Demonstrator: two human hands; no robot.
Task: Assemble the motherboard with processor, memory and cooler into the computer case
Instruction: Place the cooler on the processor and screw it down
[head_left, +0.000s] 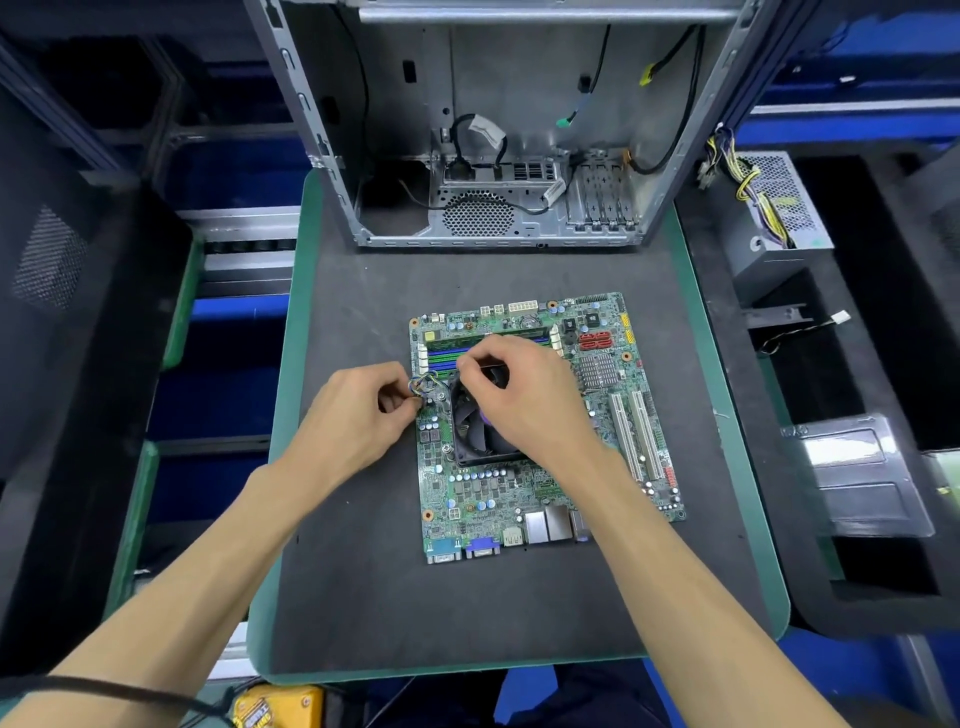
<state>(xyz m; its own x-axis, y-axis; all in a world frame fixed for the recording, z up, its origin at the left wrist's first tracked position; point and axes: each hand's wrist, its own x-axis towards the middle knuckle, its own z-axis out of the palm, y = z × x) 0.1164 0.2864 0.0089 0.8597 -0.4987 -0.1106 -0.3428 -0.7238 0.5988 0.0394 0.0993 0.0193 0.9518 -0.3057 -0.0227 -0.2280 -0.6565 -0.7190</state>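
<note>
Board (545, 483) lies frame centre, case (493, 130) above it. Left hand (358, 410) pinches fan wire (423, 387) left of cooler (480, 431); right hand (519, 389) curls over cooler, grip unclear.

Motherboard (545, 431) flat on the mat (363, 571) in front of me, cooler (480, 431) on the board under my right hand (524, 395), my left hand (363, 410) at its left edge, open case (493, 130) behind, power supply (779, 218) off to the right
</note>
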